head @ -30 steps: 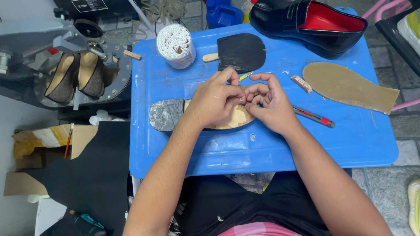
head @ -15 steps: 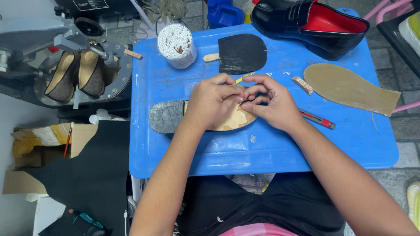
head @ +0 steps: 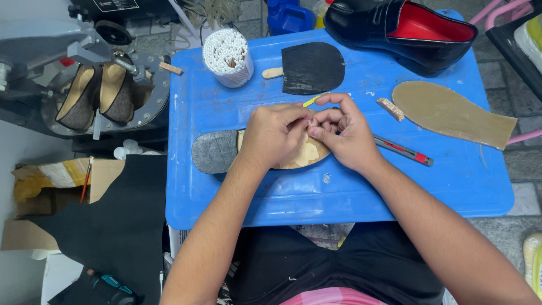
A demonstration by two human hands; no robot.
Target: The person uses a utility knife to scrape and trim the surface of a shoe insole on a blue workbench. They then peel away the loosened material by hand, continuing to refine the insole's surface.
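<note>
Head view: both hands meet over a sole (head: 220,151) lying flat near the middle of the blue worktop (head: 271,197), its grey heel end to the left, its pale forepart under the fingers; left hand (head: 274,135) rests on the sole, grip pressed together at the fingertips; right hand (head: 344,135) faces it, thumb and forefinger pinching a small pale bit at the sole's upper edge, what exactly too small to tell; a red knife (head: 403,151) lies just beside the right wrist; behind the hands, a black half-sole (head: 312,68), a cup of swabs (head: 227,56), a tan insole (head: 451,113) and a black shoe (head: 395,31).
</note>
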